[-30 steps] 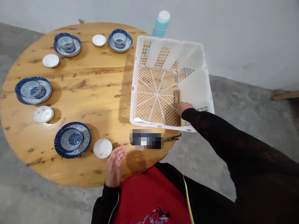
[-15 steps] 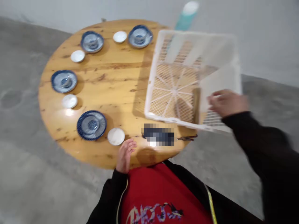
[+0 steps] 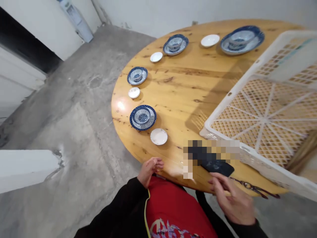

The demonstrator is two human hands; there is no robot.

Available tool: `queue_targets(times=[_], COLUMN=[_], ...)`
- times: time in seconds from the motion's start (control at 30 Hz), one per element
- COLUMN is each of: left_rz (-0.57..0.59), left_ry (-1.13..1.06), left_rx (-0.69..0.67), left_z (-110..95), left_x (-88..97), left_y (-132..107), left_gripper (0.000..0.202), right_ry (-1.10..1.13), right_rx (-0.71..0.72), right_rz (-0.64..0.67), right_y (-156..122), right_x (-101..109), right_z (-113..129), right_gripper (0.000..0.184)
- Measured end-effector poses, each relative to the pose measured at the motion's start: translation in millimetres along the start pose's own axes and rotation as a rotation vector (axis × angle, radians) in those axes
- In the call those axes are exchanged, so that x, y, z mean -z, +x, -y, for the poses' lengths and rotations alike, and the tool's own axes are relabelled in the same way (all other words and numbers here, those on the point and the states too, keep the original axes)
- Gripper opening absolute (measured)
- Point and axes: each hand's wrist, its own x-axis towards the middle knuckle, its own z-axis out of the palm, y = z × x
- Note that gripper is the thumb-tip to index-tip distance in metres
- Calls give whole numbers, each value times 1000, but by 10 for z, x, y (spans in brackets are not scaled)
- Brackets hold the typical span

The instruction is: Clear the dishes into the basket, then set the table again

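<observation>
gray floor, pale walls, white water dispenser, round wooden table.

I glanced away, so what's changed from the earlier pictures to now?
The right hand has left the bundle of sticks in the basket and come out leftward, beside the dark object; whether it holds anything is unclear. The view swung left. The left hand stays open by the table; dishes and basket stay put.
</observation>
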Motion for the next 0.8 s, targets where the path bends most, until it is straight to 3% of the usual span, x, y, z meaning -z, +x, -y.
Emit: queue_targets(times=[0.1, 0.2, 0.3, 0.43, 0.53, 0.63, 0.7, 0.8], left_rz=[-122, -194, -177, -29, 56, 49, 18, -45], left_ry=[-30, -62, -56, -12, 12, 14, 13, 23], left_rx=[-6, -29, -38, -53, -81, -134, -184, -272], left_z=[115, 166, 152, 63, -51, -203, -317, -474], left_x=[261, 483, 640, 923, 1361, 1964, 2376, 2901], left_y=[-274, -440, -445, -358, -320, -317, -336, -386], left_gripper=[61, 60, 59, 63, 65, 65, 63, 60], right_ry=[116, 162, 193, 291, 406, 507, 532, 461], right_rx=[175, 240, 177, -72, -231, -279, -229, -29], right_rz=[104, 141, 105, 73, 75, 176, 283, 380], right_y=[123, 152, 55, -201, -386, -499, -513, -422], right_x=[-280, -490, -680, -1048, -1487, -1999, -2309, -2654], right_z=[81, 165, 335, 696, 1111, 1640, 2003, 2475], right_gripper=[22, 21, 24, 30, 39, 50, 49, 41])
